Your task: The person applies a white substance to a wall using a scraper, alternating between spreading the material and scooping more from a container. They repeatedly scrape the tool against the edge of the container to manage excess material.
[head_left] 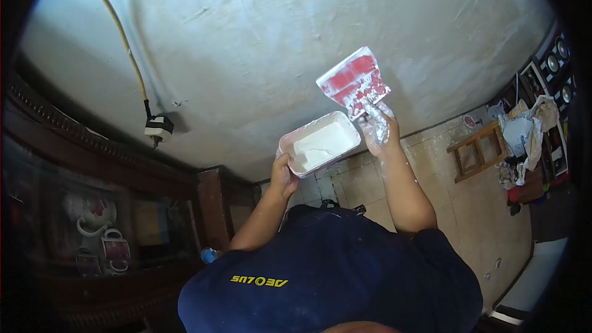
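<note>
My left hand (pixel 283 176) grips the near left end of a rectangular tub (pixel 322 145), which holds smooth white paste. Just right of the tub, my right hand (pixel 378 128), smeared with white, is closed round the lower end of a wide red scraper (pixel 354 80). White paste coats parts of the scraper's face and edges. Its broad edge points up, in front of the pale wall (pixel 246 43). The fingers behind the tub are hidden.
A yellow cable (pixel 117 18) runs down the wall to a black and white socket (pixel 159 128). On the left stands a dark glass-fronted cabinet (pixel 206 209). A wooden stool (pixel 476 151) and piled cloths and bags (pixel 524 139) are at the right, on the tiled floor (pixel 456 209).
</note>
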The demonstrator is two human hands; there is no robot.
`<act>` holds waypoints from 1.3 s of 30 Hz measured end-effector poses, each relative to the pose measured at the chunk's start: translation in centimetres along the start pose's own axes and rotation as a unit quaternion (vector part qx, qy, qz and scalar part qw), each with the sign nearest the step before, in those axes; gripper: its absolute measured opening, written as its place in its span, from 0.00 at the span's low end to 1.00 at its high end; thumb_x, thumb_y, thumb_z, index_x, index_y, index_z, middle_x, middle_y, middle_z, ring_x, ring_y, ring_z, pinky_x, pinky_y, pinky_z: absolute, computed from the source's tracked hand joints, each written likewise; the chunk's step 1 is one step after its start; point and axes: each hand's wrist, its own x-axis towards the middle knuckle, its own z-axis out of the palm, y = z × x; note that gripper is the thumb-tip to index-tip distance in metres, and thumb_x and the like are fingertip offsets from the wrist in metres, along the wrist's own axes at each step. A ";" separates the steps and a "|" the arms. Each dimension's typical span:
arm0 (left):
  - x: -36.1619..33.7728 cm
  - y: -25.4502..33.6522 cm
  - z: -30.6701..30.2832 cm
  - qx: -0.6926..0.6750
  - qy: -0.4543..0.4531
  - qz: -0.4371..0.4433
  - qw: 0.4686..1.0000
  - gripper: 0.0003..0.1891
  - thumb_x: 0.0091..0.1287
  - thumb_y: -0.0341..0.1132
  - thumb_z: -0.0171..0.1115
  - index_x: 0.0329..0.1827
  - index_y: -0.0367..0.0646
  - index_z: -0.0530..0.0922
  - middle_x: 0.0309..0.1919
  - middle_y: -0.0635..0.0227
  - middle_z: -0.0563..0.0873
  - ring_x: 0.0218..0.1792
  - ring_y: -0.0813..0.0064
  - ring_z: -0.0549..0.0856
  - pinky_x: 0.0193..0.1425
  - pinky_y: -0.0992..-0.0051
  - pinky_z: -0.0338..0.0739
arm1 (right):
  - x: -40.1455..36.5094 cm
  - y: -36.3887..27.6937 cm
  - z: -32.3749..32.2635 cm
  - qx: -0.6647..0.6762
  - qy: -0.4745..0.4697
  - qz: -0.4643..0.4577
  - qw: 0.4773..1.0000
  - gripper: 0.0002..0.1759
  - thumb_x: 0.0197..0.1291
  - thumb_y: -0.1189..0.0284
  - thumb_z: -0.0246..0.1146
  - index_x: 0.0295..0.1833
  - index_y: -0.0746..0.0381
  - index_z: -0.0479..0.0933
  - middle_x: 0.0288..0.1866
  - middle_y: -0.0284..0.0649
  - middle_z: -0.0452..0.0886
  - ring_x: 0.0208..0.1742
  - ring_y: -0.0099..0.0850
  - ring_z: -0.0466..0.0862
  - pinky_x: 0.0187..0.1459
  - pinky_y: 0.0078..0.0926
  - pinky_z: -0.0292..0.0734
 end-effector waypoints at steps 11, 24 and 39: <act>1.0 8.7 -7.3 0.055 0.012 -0.046 0.997 0.31 0.45 0.31 0.48 0.59 0.37 0.67 0.50 0.57 0.77 0.52 0.60 0.77 0.59 0.62 0.71 | 10.4 -2.2 24.3 -0.102 -0.150 -0.173 0.968 0.16 0.61 0.75 0.52 0.54 0.69 0.68 0.46 0.46 0.78 0.42 0.37 0.82 0.42 0.35 0.81; 2.6 8.7 -20.2 0.133 -0.051 -0.200 0.970 0.27 0.46 0.28 0.47 0.55 0.36 0.70 0.44 0.60 0.80 0.46 0.62 0.80 0.53 0.64 0.75 | 1.2 22.5 -2.9 0.045 0.126 0.120 0.984 0.18 0.56 0.72 0.61 0.53 0.62 0.71 0.46 0.38 0.78 0.45 0.32 0.80 0.43 0.35 0.81; 3.5 10.1 -19.7 0.076 -0.031 -0.173 0.981 0.30 0.44 0.35 0.49 0.55 0.34 0.69 0.45 0.55 0.79 0.49 0.57 0.79 0.57 0.59 0.73 | 9.3 12.4 4.9 -0.076 0.086 0.048 0.992 0.14 0.60 0.70 0.59 0.52 0.59 0.74 0.41 0.36 0.80 0.40 0.30 0.81 0.40 0.27 0.79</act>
